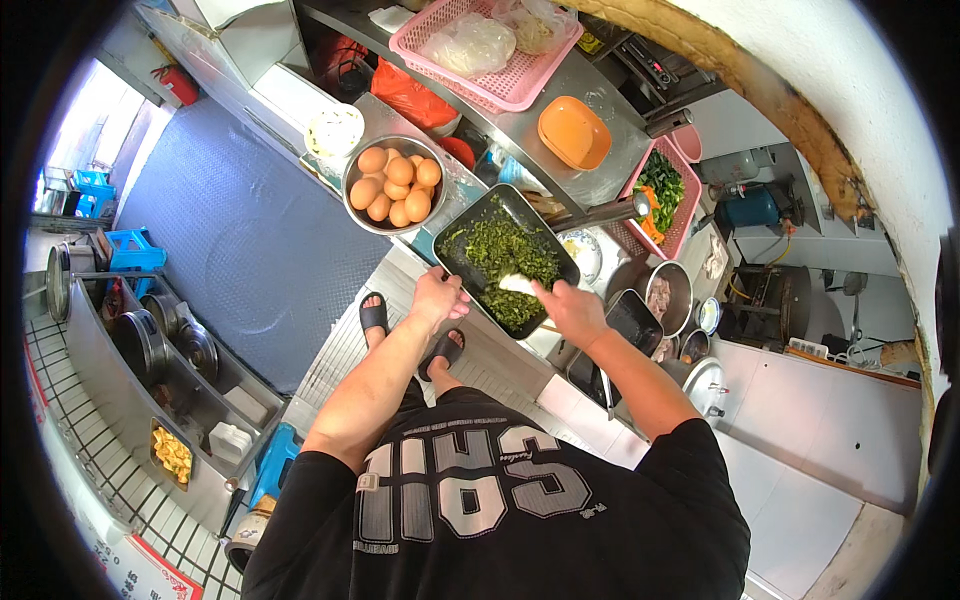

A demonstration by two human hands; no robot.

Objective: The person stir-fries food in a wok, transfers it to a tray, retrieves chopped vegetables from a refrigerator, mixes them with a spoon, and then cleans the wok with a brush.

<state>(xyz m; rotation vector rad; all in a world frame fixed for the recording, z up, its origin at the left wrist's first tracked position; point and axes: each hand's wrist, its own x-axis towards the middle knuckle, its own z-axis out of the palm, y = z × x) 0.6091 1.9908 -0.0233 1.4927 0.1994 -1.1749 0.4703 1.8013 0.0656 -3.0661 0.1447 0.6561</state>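
Observation:
A black rectangular tray (pixel 462 246) holds chopped dark-green vegetables (pixel 500 245), spread over its bottom. My left hand (pixel 440 298) is closed at the tray's near left edge, fingers curled on the rim. In my right hand (pixel 575 312) is a white spoon (pixel 517 284), its end down in the greens at the tray's near right part. The spoon's handle is mostly hidden by my fingers. Left of the tray stands a metal bowl (pixel 352 205) full of brown eggs (pixel 395 185).
Beyond are an orange plastic basin (pixel 574 133) and a pink basket (pixel 520 95) with plastic bags. To the right, a second pink basket (pixel 684 225) holds green and orange vegetables, near a metal pot of meat (pixel 680 310) and another black tray (pixel 630 325). Lidded pots (pixel 140 345) stand at left.

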